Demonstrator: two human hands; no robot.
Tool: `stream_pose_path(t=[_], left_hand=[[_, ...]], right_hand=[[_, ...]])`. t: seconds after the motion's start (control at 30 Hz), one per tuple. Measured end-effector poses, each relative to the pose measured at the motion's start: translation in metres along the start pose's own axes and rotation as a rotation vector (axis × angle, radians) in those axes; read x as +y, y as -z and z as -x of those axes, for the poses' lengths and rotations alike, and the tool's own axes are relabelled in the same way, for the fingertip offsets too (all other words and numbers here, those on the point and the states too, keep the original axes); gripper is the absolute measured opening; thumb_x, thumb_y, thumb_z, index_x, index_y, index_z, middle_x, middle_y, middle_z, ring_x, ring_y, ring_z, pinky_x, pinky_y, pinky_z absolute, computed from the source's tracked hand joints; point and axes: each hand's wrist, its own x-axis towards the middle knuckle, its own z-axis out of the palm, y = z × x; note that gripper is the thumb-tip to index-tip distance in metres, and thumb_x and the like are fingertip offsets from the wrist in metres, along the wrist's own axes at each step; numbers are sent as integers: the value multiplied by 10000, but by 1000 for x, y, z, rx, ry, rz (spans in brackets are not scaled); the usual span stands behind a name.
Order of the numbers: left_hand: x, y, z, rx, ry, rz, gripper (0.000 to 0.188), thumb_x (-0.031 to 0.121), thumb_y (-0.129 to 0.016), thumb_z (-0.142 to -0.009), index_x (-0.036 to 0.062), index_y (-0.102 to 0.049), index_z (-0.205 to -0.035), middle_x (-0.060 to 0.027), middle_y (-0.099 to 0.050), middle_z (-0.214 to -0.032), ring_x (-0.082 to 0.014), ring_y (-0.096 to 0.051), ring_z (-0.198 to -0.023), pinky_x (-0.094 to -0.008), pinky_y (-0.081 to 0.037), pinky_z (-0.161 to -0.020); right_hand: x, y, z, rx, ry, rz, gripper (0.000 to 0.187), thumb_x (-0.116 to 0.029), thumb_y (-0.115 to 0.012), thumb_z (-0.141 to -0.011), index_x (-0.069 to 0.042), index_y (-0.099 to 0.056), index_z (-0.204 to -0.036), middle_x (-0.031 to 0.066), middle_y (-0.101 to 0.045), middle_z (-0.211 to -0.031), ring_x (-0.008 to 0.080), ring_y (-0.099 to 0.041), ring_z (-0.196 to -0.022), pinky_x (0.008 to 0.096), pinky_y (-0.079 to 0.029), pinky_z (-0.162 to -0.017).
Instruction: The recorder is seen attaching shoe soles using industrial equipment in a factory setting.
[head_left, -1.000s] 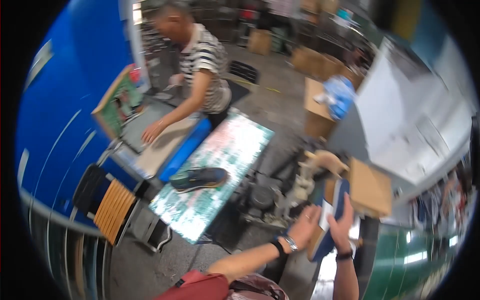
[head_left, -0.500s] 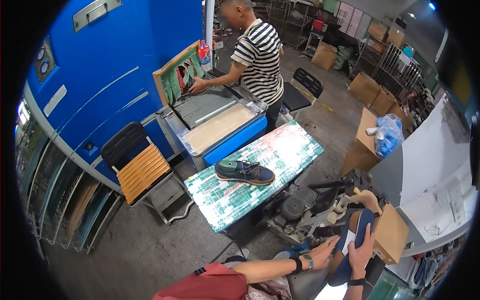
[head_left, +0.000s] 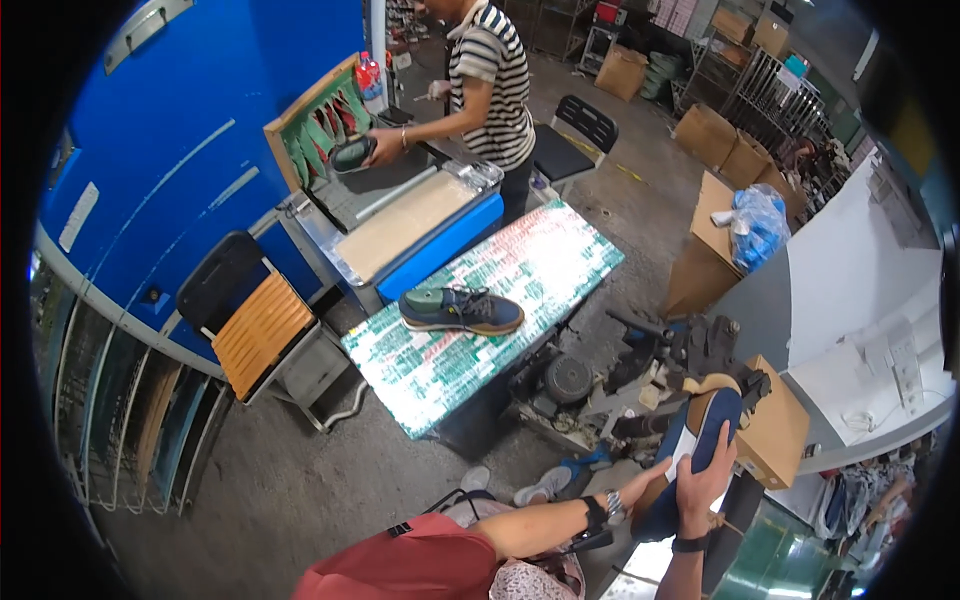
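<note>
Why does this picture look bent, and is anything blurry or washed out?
Head view: the wide fisheye lens curves the rack near the left rim; head view: glare bleaches part of the patterned tabletop; head view: the right hand and the navy shoe it holds look fairly sharp.

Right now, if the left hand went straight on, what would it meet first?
Most likely the blue shoe in the right hand; the left hand looks close against it, though contact is unclear.
</note>
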Motion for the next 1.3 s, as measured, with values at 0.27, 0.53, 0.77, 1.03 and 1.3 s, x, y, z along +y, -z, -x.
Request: stream_pose_path(t=[0.27,0.53,0.77,1.03,1.3], left_hand=[[16,-44,39,-76,-49,30,716,685,-590,-931,12,-690,-1153,-109,-750,-1037,-201,-729,-811,-319,-586,-723],[12,-4,79,82,-77,-266,543,420,-692,-962,19,-634,-1323,-66,-717,-1170,-132,-679,-1023,-271,-545,-850],[80,22,193,-3,133,-957,755,327,-877,-773,-93,-562,-1315,-126,-674,-1236,-186,-640,-1089,-317,-514,-961],[93,45,275,476,119,-1913,857,518,-941,-559,-65,-684,-1132,-216,-751,-997,-320,-746,-928,-394,-580,-855],[-7,8,112,551,170,-2292,847,596,-876,-591,-12,-652,-1137,-232,-737,-914,-392,-731,-879,-470,-585,-791]], right_hand=[[-14,11,10,62,-9,-6,900,-111,-693,-749,-91,-354,-1582,326,-438,-1460,512,-458,-1323,504,-374,-1131],[-40,28,78,114,-149,-179,819,-184,-650,-874,-56,-287,-1598,213,-393,-1575,373,-424,-1430,450,-386,-1141],[28,4,80,-125,-880,-1567,657,-490,-485,-1024,-39,-444,-1500,134,-549,-1446,256,-535,-1320,439,-419,-1114],[-2,-63,24,-246,-909,-2327,696,-593,-544,-973,-37,-535,-1392,210,-666,-1241,342,-690,-1095,474,-562,-962],[94,34,126,-245,-660,-2361,819,-659,-512,-977,-4,-476,-1466,239,-638,-1315,308,-654,-1178,422,-553,-976]])
